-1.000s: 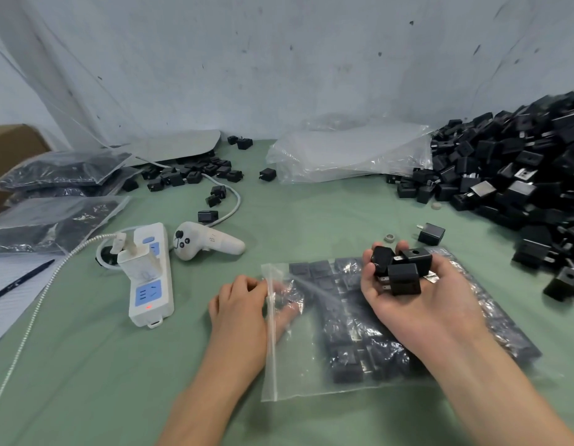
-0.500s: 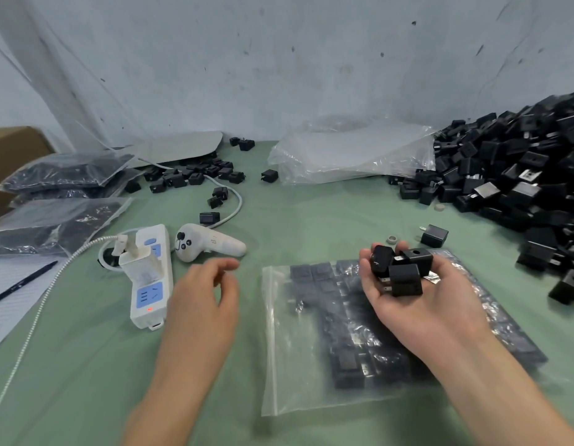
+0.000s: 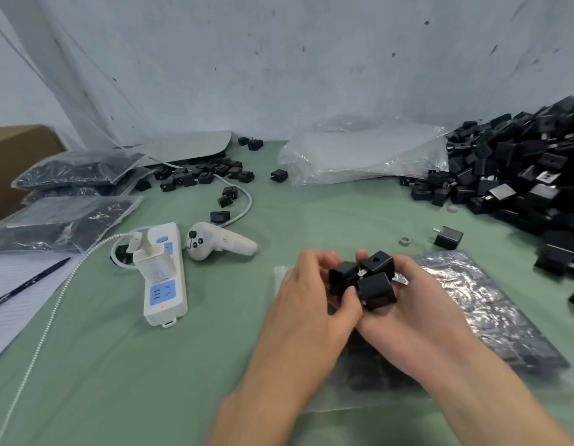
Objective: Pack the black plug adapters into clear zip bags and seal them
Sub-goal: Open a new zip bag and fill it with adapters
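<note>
My right hand (image 3: 405, 320) lies palm up above the clear zip bag (image 3: 491, 310) and cups a few black plug adapters (image 3: 377, 289). My left hand (image 3: 311, 304) has come in from the left and pinches one adapter (image 3: 340, 278) of that cluster between thumb and fingers. The bag lies flat on the green table, part filled with rows of black adapters, and both hands cover much of it. A big pile of loose adapters (image 3: 520, 175) fills the right side. One single adapter (image 3: 448, 238) lies just beyond the bag.
A white power strip (image 3: 163, 275) with a charger plugged in and a white controller (image 3: 215, 241) lie to the left. Filled bags (image 3: 70, 194) are stacked at far left beside a cardboard box. Empty clear bags (image 3: 366, 156) sit at the back. A small ring (image 3: 405, 241) lies near the bag.
My left hand let go of the bag's mouth, lifted away to the left, then came right to the adapters in my right palm and took hold of one. My right hand stayed nearly still.
</note>
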`<action>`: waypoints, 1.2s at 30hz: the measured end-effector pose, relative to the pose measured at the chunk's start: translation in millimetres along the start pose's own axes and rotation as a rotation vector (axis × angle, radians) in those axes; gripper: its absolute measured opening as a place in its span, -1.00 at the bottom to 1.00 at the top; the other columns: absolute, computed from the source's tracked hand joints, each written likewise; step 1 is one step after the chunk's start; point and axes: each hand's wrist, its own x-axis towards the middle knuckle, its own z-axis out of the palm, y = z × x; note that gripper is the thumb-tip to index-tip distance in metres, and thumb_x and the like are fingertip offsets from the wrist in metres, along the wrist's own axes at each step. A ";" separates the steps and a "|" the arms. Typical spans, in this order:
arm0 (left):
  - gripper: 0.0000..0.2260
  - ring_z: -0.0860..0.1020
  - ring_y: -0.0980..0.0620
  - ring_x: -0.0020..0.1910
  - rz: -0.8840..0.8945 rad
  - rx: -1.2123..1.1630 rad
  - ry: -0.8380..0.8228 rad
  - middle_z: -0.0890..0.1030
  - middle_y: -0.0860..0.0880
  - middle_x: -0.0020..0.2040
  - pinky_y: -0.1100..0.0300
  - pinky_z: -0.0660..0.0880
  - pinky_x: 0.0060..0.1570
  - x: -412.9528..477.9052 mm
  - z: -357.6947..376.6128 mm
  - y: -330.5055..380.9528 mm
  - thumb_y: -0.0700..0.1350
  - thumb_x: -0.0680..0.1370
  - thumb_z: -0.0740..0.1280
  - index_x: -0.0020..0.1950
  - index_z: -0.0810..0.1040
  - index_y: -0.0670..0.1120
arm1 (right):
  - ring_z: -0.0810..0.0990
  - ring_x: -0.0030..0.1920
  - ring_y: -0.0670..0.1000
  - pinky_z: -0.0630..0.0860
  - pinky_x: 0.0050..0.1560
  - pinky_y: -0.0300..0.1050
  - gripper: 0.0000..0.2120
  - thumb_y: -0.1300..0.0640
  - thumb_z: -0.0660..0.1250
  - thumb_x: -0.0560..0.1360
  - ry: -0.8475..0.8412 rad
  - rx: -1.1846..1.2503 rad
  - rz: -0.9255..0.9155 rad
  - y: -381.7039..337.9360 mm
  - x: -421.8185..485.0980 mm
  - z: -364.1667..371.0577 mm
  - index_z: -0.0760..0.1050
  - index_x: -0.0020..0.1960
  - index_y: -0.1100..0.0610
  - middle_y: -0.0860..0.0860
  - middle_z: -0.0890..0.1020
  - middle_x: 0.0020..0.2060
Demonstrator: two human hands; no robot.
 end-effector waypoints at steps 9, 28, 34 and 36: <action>-0.75 0.64 0.13 -0.23 -0.459 -0.248 0.107 0.68 -0.01 -0.08 0.22 0.61 -0.18 -2.7 -67.8 -40.7 -0.19 0.59 0.26 0.04 0.60 0.16 | 0.71 -0.06 0.28 0.63 -0.04 0.16 -0.79 0.11 0.24 0.60 0.143 0.107 -0.070 -19.3 4.6 -9.0 0.56 0.05 0.22 0.29 0.68 0.00; -0.62 0.42 0.25 0.27 -0.242 0.193 -0.253 0.52 0.35 0.13 0.18 0.34 0.34 -29.6 -57.7 -72.4 0.13 0.53 0.38 0.33 0.39 0.27 | 0.72 -0.11 0.17 0.69 -0.23 0.00 -0.82 0.13 0.27 0.58 0.166 0.164 -0.066 -25.4 -8.5 -9.9 0.57 0.04 0.22 0.24 0.68 0.01; -0.46 0.40 0.33 0.27 -0.153 0.156 -0.198 0.51 0.51 0.10 0.18 0.29 0.31 -26.5 -48.8 -69.5 0.23 0.46 0.36 0.29 0.10 0.48 | 0.72 -0.11 0.18 0.70 -0.16 0.02 -0.83 0.13 0.28 0.57 0.171 0.156 -0.065 -24.8 -9.3 -10.7 0.57 0.04 0.22 0.23 0.69 0.00; -0.38 0.38 0.35 0.26 -0.126 0.142 -0.190 0.47 0.52 0.12 0.22 0.26 0.29 -26.6 -44.7 -70.2 0.22 0.46 0.36 0.39 0.07 0.46 | 0.72 -0.12 0.18 0.70 -0.17 0.03 -0.83 0.14 0.29 0.56 0.173 0.154 -0.069 -24.9 -10.0 -10.7 0.57 0.03 0.22 0.24 0.69 -0.01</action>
